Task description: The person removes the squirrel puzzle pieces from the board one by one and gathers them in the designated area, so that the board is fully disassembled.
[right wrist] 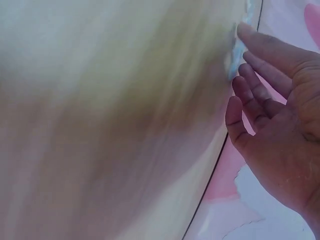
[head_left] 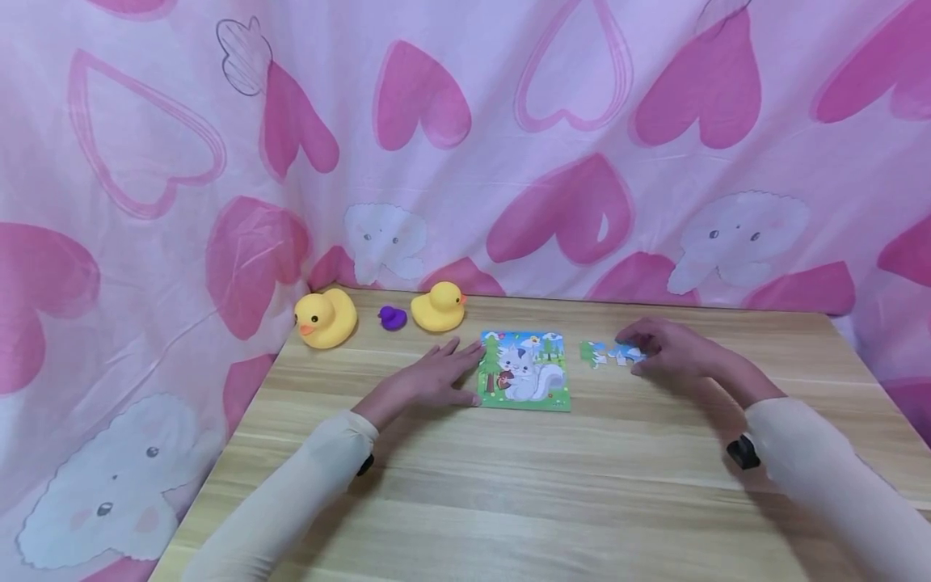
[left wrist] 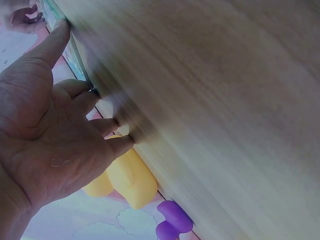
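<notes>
A square picture puzzle [head_left: 525, 372] of a grey-white squirrel lies flat on the wooden table. At its left edge rests my left hand [head_left: 433, 378], fingers spread; in the left wrist view the same hand [left wrist: 55, 135] has its fingertips down on the table and thumb by the puzzle's edge. To the right of the puzzle lie loose pieces, one green and white [head_left: 592, 354]. My right hand [head_left: 672, 349] holds a blue and white piece [head_left: 625, 354] between thumb and fingers. In the right wrist view this hand [right wrist: 285, 110] partly hides the pieces.
Behind my left hand stand a large yellow duck [head_left: 329, 320], a small purple duck [head_left: 393, 318] and another yellow duck [head_left: 438, 309] near the table's back edge. A pink curtain [head_left: 465, 186] with hearts hangs behind and at the left of the table [head_left: 509, 493].
</notes>
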A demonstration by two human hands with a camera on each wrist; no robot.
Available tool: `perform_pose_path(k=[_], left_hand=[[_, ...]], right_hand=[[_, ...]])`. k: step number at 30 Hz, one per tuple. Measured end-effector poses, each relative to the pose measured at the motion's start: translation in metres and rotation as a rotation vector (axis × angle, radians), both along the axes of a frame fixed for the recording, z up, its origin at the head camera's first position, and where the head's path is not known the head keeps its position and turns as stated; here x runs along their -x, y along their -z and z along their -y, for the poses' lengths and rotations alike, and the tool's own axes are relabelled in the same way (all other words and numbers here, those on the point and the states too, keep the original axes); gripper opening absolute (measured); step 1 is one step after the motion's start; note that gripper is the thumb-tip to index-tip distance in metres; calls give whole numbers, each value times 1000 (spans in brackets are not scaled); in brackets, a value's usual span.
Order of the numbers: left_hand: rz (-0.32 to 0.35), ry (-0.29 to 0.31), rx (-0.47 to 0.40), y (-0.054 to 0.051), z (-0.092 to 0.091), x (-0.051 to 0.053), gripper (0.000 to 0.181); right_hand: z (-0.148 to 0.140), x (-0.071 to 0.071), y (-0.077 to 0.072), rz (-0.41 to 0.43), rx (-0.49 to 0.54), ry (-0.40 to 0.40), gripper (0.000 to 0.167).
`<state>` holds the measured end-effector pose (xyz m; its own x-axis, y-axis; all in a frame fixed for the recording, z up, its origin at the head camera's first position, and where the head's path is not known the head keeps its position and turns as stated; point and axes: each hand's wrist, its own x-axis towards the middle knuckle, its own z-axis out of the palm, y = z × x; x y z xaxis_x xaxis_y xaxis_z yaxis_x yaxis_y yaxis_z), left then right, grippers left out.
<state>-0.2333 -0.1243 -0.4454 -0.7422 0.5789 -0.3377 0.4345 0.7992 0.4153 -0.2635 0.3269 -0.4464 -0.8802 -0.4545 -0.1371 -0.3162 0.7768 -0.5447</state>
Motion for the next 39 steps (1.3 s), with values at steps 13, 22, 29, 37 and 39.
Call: perform_pose_path(k=[13,22,29,37,39], left_hand=[[3,7,-9,-1,-1,-2,91],[-12,1,-8,2,-1,-2,91],[-19,8,2,0,0,-2,91],[-17,10,-4,0,0,-2,89],[-10,10,-12,0,1,-3,89]], right_hand=[[92,12,1,-71,31,-2,55],[131,2,4,-97,-70,-42,53],[140,0,-3,-65,-123,18,57],[145,6,-5,-33,-137,32,58],[147,8,-5,-16,-128,32,57]])
